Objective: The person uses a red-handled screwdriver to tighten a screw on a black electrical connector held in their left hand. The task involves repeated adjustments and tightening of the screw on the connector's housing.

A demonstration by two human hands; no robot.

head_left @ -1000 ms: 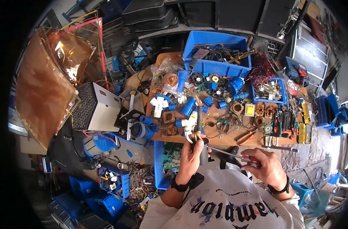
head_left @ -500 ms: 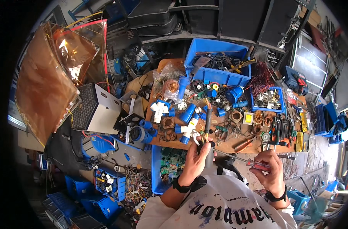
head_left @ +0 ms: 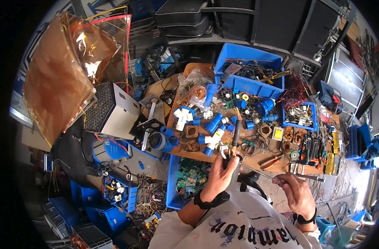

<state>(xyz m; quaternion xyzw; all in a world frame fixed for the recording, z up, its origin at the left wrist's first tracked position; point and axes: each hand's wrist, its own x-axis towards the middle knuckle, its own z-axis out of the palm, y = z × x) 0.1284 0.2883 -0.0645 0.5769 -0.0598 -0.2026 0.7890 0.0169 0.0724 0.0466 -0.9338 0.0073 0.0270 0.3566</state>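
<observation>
My left hand (head_left: 219, 177) is closed round a dark cylindrical connector (head_left: 236, 171), its thumb pressed near the top rim. From that connector rises a short thick black cable (head_left: 237, 133), with yellowish wires at its lower end and bare coppery strands at its upper end. A white piece (head_left: 223, 150) sits beside the thumb; I cannot tell what it is. In my right hand (head_left: 298, 194) is a screwdriver (head_left: 261, 174), its reddish handle mostly covered by the fingers. The long metal shaft points left, its tip close to the connector; whether they touch I cannot tell.
Blue and white industrial plugs (head_left: 216, 139) lie on the wooden workbench (head_left: 189, 154). Orange-handled pliers (head_left: 270, 162) and other hand tools (head_left: 312, 149) lie to the right. Behind stands a blue crate (head_left: 247, 83) of cables. Circuit boards fill a blue bin (head_left: 172, 186) below the bench.
The whole view has shifted, so the bench sits farther right in the picture. My right hand is slightly lower, its fingers covering more of the screwdriver handle. The left hand keeps its hold.
</observation>
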